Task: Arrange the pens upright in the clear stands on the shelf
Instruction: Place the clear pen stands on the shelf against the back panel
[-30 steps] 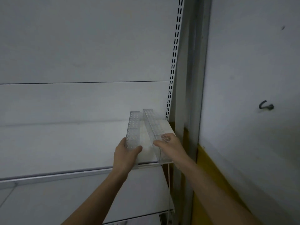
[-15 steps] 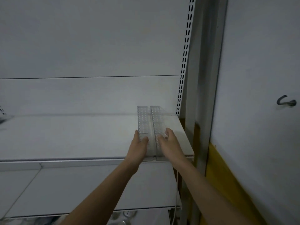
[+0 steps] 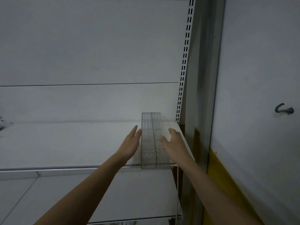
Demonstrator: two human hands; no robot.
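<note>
Two long clear stands with rows of holes lie side by side on the white shelf [image 3: 65, 143], at its right end. The left stand [image 3: 146, 143] and the right stand [image 3: 158, 125] touch along their length, their front ends at the shelf's front edge. My left hand [image 3: 130, 143] is flat with straight fingers against the left stand's outer side. My right hand [image 3: 174, 143] rests with loosely bent fingers over the right stand's outer side and top. No pens are in view.
A slotted upright post [image 3: 184, 65] and a wall bound the shelf on the right. A lower shelf [image 3: 129, 192] lies below. A dark hook [image 3: 284, 109] sticks out of the right wall. A small white object [image 3: 1, 120] shows at the far left edge.
The two stands were angled apart a second ago; they now lie parallel and touching. My hands have let go of their tops and moved to the outer sides with the fingers straighter.
</note>
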